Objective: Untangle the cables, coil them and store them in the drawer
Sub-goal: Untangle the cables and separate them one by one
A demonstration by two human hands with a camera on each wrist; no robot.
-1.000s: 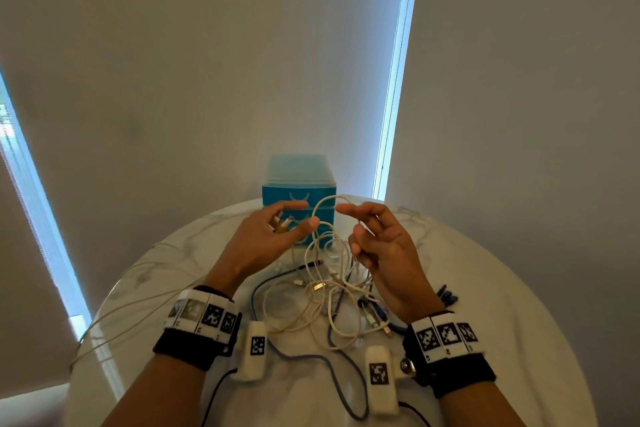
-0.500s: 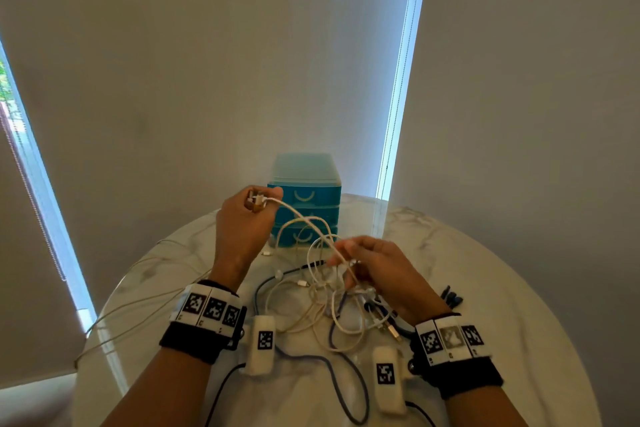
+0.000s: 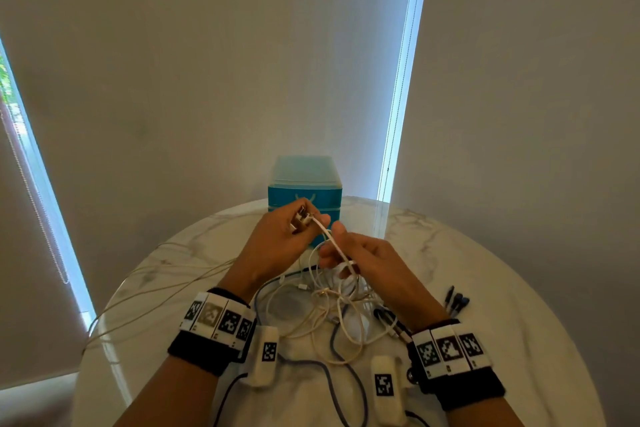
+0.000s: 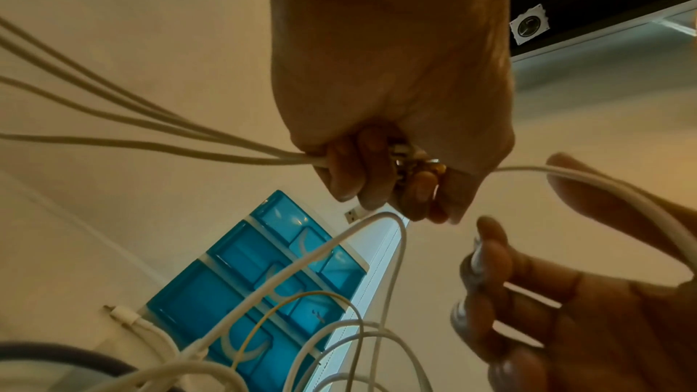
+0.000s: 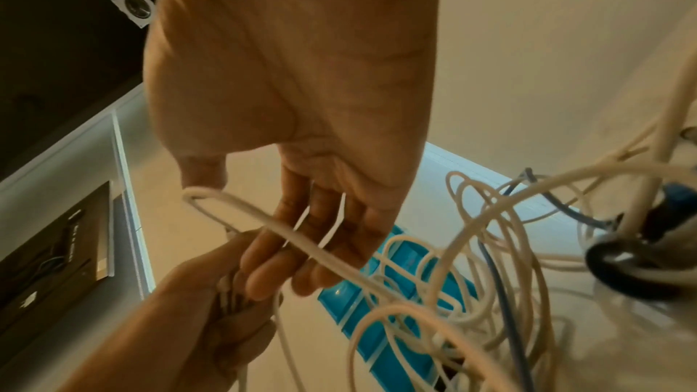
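here, left hand (image 3: 277,243) gripping white cable (image 3: 334,243) plugs, right hand (image 3: 367,263) pinching it, drawers (image 3: 304,194) closed

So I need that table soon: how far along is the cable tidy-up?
Early days. Nothing looks stored: the drawers are all shut. In hand: the left hand grips several plug ends, and the right hand holds a white cable running from them. Left: most cables still lie in a tangle on the table, uncoiled.
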